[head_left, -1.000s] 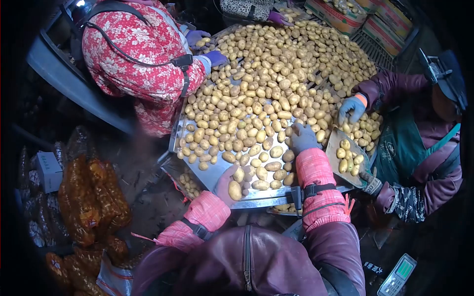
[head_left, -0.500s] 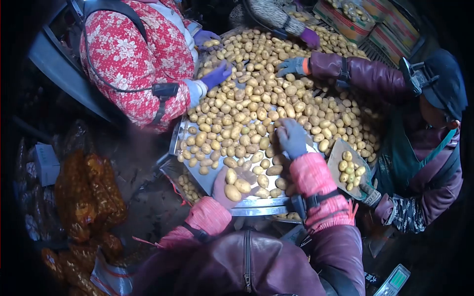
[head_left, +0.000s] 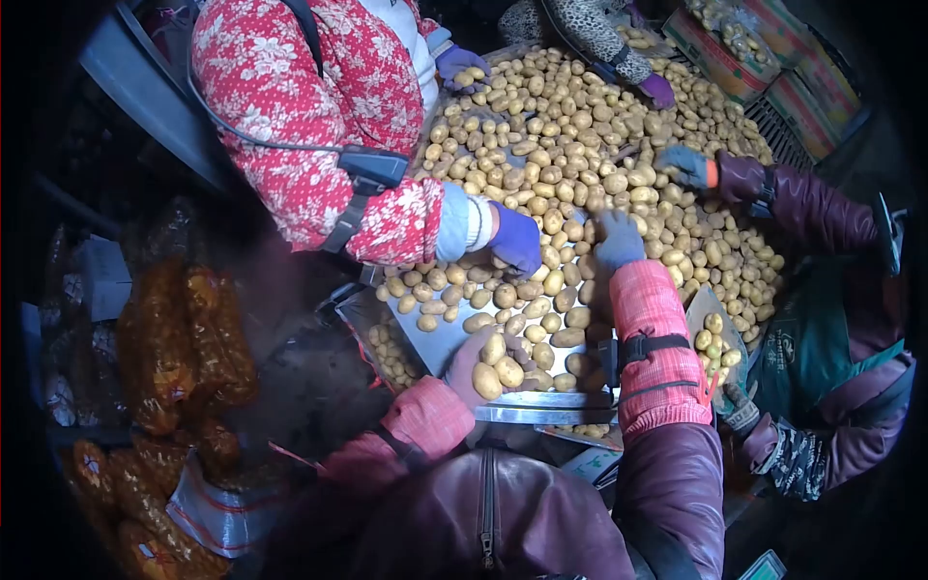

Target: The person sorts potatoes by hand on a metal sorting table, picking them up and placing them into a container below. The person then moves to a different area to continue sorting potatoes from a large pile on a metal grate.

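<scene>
Both hands are being worked at the near edge of a metal surface (head_left: 437,340) heaped with potatoes. Three held potatoes (head_left: 498,369) are being cradled in the left hand (head_left: 471,375), which is being cupped palm-up, fingers half curled round them, just above the bare metal. The right hand (head_left: 619,240), gloved, is being stretched forward and laid palm-down on the potato heap (head_left: 580,135). Its fingertips are blurred, so it cannot be told whether anything is being gripped beneath them.

Just left of the right hand, a co-worker's blue-gloved hand (head_left: 515,242) is being pressed into the same heap. Another gloved hand (head_left: 688,166) is being reached in further ahead and to the right. Beside the right forearm, a small tray (head_left: 698,307) of potatoes is being held out.

Picking over appears to be the step in hand: a handful is being carried while more are being felt for. A next move would call for a firm close on one potato without the cupped load being spilled.
</scene>
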